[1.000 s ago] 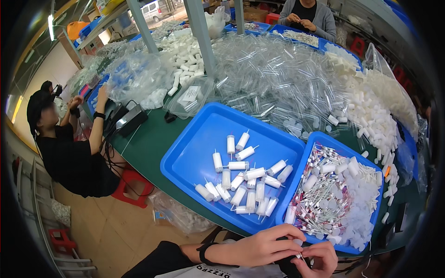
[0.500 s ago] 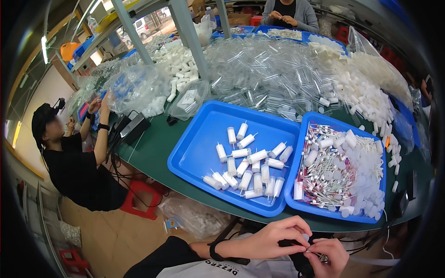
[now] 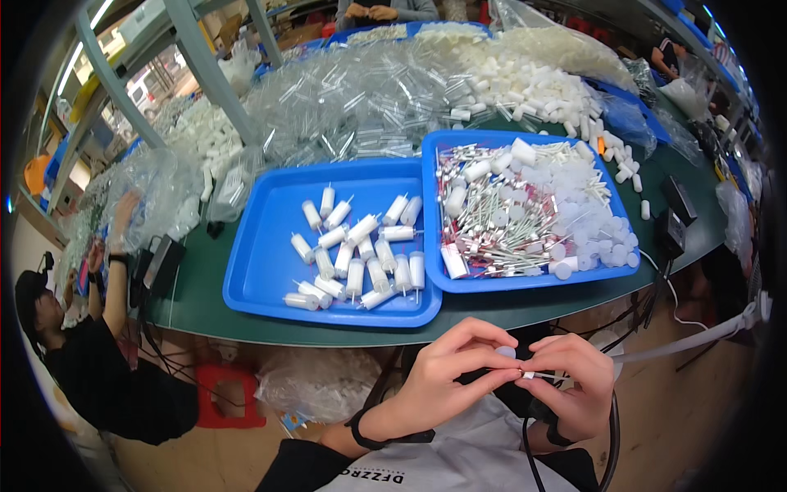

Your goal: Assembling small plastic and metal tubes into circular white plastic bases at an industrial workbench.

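Above my lap and just off the table edge, my left hand [image 3: 459, 373] and my right hand [image 3: 575, 379] meet fingertip to fingertip. A round frosted plastic disc [image 3: 506, 352] shows at my left fingertips. My right thumb and fingers pinch a thin rod with a small white end [image 3: 529, 375], which my left thumb and finger also touch. Exactly how the disc and rod meet is hidden by the fingers. In front lies a blue tray [image 3: 246, 283] with several white cylinders with thin stems. Beside it, another blue tray [image 3: 525, 285] holds piled rods, frosted discs and white cylinders.
Clear plastic tubes [image 3: 352, 107] are heaped behind the trays, with white cylinders [image 3: 533, 78] piled at the back right. Black power adapters [image 3: 672, 234] and cables sit at the right edge. A co-worker [image 3: 98, 369] works at the left; another person [image 3: 377, 11] sits across the table.
The view has swung right, so trays and table appear further left. My hands stay together, and the rod with its white end now shows more plainly between the fingertips.
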`<state>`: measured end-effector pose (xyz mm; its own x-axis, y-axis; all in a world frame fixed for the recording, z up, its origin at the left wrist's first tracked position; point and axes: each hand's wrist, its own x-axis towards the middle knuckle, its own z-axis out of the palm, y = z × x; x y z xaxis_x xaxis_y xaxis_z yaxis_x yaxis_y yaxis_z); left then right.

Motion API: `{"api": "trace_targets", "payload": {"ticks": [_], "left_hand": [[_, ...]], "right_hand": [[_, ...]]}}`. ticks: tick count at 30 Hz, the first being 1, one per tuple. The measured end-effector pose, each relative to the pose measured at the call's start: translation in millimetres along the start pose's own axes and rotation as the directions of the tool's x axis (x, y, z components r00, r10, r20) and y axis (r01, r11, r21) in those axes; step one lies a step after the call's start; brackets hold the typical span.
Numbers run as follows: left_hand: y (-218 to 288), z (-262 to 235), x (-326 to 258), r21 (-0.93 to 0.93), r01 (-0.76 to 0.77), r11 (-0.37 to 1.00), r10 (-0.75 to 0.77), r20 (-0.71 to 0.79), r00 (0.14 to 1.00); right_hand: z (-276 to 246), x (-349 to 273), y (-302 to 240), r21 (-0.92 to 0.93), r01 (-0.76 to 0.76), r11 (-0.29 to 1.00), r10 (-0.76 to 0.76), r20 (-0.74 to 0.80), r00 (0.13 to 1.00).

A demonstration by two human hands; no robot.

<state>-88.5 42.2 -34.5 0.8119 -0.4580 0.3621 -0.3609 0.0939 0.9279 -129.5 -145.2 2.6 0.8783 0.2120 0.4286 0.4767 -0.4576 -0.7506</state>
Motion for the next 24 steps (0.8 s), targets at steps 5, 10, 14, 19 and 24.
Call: {"api": "trace_targets", "payload": {"ticks": [5,10,14,19,24], "left_hand": [[9,7,8,0.0,-0.03,1.0,0.03,-0.088,0.996],[13,24,18,0.022,-0.008,1.0,0.01,-0.09,0.996],[-1,31,9,0.015,0.072,0.997,-0.072,-0.02,0.997],[-6,42,11,0.026,0.095,0.995,-0.098,0.141,0.985],[-10,57,3,-0.046,0.114,0.992,-0.1,0.236,0.967]], "right_hand": [[-6,6,-2,0.065,0.012,0.998,-0.006,-0.091,0.996],[-10,-4,12,0.272,-0.041,0.961,0.106,-0.228,0.968],[-12,-26,21,0.144,-0.088,0.986,0.115,-0.19,0.975],[-16,-54,25,0.114,-0.101,0.988,0.125,-0.224,0.967],[-26,-70,21,0.041,-0.062,0.997,0.072,-0.316,0.946]]}}
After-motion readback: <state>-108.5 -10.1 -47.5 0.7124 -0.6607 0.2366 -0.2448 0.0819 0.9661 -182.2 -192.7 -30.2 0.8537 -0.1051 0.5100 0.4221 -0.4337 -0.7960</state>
